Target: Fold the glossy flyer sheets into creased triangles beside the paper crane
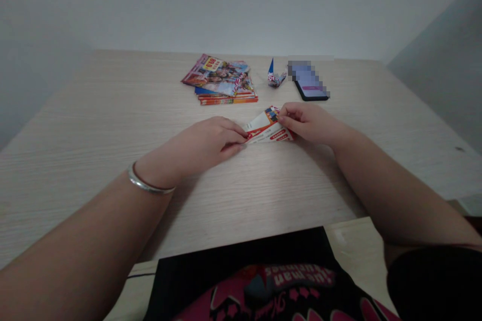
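Note:
A small folded piece of printed paper [268, 127], red, white and orange, lies on the light wooden table [113, 125] between both hands. My left hand [203, 145] pinches its left end with fingers closed; a silver bangle sits on that wrist. My right hand [309, 121] pinches the paper's right end, fingers curled and pressed together. Both forearms rest on the table.
A fanned stack of colourful printed sheets [222, 80] lies further back. A small folded paper crane [274, 77] stands to its right, beside a dark phone [311, 83] with a lit screen. A pale wall rises behind the table.

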A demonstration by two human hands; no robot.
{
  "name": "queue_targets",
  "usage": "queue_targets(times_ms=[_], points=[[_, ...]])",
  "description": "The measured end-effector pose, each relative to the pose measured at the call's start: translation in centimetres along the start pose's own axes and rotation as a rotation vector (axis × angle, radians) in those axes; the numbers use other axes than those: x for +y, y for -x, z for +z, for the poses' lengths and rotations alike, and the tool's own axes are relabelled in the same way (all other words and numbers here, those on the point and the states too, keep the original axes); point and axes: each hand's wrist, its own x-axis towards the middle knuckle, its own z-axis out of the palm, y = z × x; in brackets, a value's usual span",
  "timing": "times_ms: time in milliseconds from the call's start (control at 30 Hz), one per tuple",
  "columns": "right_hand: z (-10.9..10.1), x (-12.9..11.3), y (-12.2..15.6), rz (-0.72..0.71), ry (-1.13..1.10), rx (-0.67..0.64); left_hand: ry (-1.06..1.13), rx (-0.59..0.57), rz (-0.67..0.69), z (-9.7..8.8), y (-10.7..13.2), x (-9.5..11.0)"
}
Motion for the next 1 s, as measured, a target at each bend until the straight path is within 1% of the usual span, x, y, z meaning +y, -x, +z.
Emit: queue_targets(times_ms=[100, 167, 267, 333, 500, 567, 667, 800, 900, 1000], points=[[0.1, -0.1, -0.2, 0.063, 0.063, 0.067, -0.005, -0.011, -0.110, -0.2, 0.1, 0.5], [0.2, -0.2, -0.3, 0.089, 0.099, 0.075, -0.014, 0.024, -0.167, 0.0, 0.2, 0.6], [0.3, -0.3, -0.6, 0.115, 0.155, 0.069, -0.014, 0.083, -0.220, 0.5, 0.3, 0.5], [0.6, -0.4, -0.7, 0.118, 0.199, 0.075, -0.006, 0.087, -0.232, 0.6, 0.3, 0.4], [1.1, -0.8, -0.7, 0.130, 0.343, 0.044, -0.042, 0.005, -0.148, 0.3, 0.2, 0.5], [1.1, -1.0, -0.7, 0.129, 0.412, 0.024, -0.071, -0.010, -0.121, 0.1, 0.2, 0.6], [0.8, -1.2, -0.7, 0.121, 0.487, -0.004, -0.124, -0.008, -0.093, 0.2, 0.3, 0.7], [0.4, -1.1, -0.9, 0.135, 0.516, -0.053, -0.195, -0.026, -0.007, 0.5, 0.4, 0.6], [0.3, -0.9, -1.0, 0.133, 0.501, -0.057, -0.188, 0.003, 0.036, 0.8, 0.5, 0.4], [0.2, -0.7, -1.0, 0.155, 0.487, -0.053, -0.164, 0.029, 0.045, 1.0, 0.5, 0.5]])
